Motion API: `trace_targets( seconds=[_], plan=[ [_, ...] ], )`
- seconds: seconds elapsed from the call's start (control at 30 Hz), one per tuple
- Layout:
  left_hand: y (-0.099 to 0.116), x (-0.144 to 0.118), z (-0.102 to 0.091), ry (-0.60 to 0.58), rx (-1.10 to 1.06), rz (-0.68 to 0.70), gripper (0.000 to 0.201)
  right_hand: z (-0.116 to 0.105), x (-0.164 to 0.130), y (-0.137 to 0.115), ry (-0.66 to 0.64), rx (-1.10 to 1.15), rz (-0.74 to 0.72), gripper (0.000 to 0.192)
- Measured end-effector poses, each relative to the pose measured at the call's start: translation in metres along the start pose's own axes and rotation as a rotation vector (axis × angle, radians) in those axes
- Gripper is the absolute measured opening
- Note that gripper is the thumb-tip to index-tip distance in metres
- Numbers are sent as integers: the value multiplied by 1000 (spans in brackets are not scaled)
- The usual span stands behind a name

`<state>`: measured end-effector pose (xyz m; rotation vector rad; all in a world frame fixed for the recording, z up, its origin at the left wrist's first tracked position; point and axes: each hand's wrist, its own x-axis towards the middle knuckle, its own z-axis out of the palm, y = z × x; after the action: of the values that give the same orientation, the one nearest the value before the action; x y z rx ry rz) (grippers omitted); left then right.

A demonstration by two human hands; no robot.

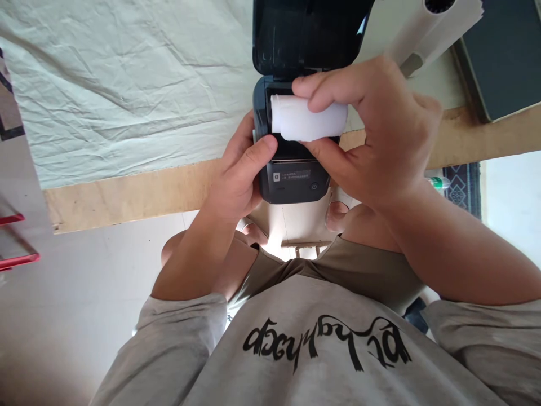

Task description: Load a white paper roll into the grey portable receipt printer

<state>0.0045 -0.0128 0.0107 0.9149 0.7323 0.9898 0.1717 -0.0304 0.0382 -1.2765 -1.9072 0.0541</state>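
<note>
A small dark label printer (291, 183) with its lid (310, 36) swung up sits at the table's front edge, its front part overhanging. My left hand (243, 166) grips the printer's left side, the thumb resting on the rim of its bay. A white paper roll (313, 117) lies crosswise at the bay's opening. My right hand (380, 124) is closed around the roll's right part, fingers on the far side and thumb on the near side. Whether the roll touches the bay's floor is hidden.
A larger paper roll with a dark core (426, 34) stands at the back right. Beside it lies a dark flat case (502, 62). A wrinkled pale cloth (139, 84) covers the table, whose bare wooden edge (139, 189) runs along the front. Red bars (19, 262) show at far left.
</note>
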Motion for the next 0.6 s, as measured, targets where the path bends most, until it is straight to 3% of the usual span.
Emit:
trace_targets(
  seconds=[0.27, 0.5, 0.6],
  plan=[
    [2, 1, -2, -44, 41, -4, 25, 4, 2, 6, -13, 151, 42, 13],
    [0, 2, -3, -47, 50, 3, 24, 2, -5, 8, 51, 94, -89, 10],
    [1, 1, -2, -66, 23, 29, 41, 4, -11, 9, 18, 114, -172, 6]
  ],
)
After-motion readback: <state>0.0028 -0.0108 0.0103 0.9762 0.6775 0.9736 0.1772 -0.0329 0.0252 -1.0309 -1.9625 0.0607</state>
